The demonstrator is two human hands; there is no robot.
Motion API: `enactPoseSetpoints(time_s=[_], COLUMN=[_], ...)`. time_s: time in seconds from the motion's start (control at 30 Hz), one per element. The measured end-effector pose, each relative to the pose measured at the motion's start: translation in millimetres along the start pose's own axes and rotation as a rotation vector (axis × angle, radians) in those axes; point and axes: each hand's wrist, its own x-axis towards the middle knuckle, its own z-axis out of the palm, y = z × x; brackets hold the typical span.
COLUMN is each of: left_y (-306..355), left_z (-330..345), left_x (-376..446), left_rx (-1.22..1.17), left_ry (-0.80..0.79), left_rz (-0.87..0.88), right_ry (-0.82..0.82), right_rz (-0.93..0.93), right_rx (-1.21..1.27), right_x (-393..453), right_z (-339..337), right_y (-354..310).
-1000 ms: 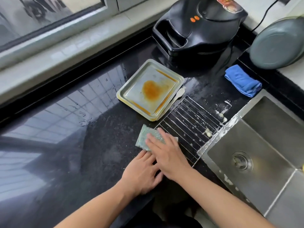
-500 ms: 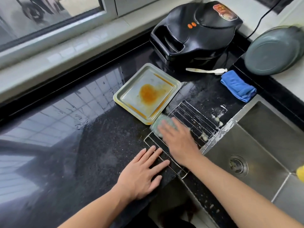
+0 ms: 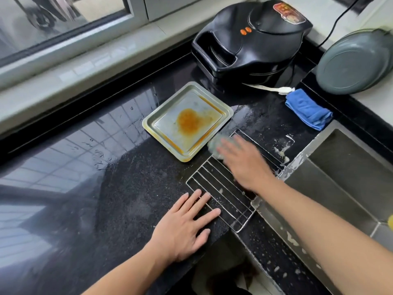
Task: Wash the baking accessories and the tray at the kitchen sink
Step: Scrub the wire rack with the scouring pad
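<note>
The left hand [image 3: 182, 228] lies flat, fingers straight, pinning the wire rack's [image 3: 221, 194] near corner on the counter [image 3: 106, 188]. At its two o'clock the right hand [image 3: 244, 162], fingers extended, presses a sponge [image 3: 213, 144] on the rack. The stained tray [image 3: 187, 122] sits at eleven o'clock of the rack, the sink [image 3: 340, 177] at three.
</note>
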Motion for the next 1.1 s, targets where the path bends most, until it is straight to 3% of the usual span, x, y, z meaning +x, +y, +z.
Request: enactPoseSetpoints(time_s=[0.07, 0.13, 0.27, 0.33, 0.37, 0.47, 0.53, 0.7, 0.77, 0.87, 0.9, 1.0, 1.1], left_y=[1, 0, 3, 3, 3, 4, 4, 6, 6, 7, 7, 5, 4], left_z=[0, -1, -1, -1, -1, -2, -3, -5, -6, -6, -5, -3, -1], left_x=[-1, -1, 0, 0, 0, -1, -1, 1, 0, 0, 0, 1, 1], left_rx=[0.007, 0.012, 0.009, 0.007, 0.011, 0.019, 0.022, 0.036, 0.027, 0.018, 0.018, 0.035, 0.038], left_ry=[-0.002, -0.015, -0.013, -0.004, 0.009, 0.020, 0.004, 0.002, 0.015, 0.017, 0.010, -0.006, 0.009], left_rz=[-0.001, -0.009, -0.014, -0.012, -0.010, -0.003, -0.003, 0.002, -0.003, -0.005, -0.001, 0.023, 0.024], right_ry=[0.058, 0.076, -0.030, -0.038, 0.000, 0.118, 0.184, 0.109, 0.173, 0.236, 0.262, 0.209, 0.196], right_rz=[0.340, 0.359, -0.209, -0.360, -0.300, 0.253, 0.349, -0.363, -0.272, 0.217, 0.214, -0.234, -0.308], right_rx=[0.080, 0.107, 0.095, 0.039, -0.009, 0.077, 0.070, 0.156, 0.122, 0.200, 0.221, 0.215, 0.223], right_x=[16, 14, -51, -62, -57, -39, -35, -82, -85, -87, -88, -98, -116], right_z=[-15, -14, 16, 23, 22, 1, 3, 39, 41, 32, 33, 51, 55], right_y=[25, 18, -34, -17, 0, 33, 14, -56, -35, -17, -25, -71, -64])
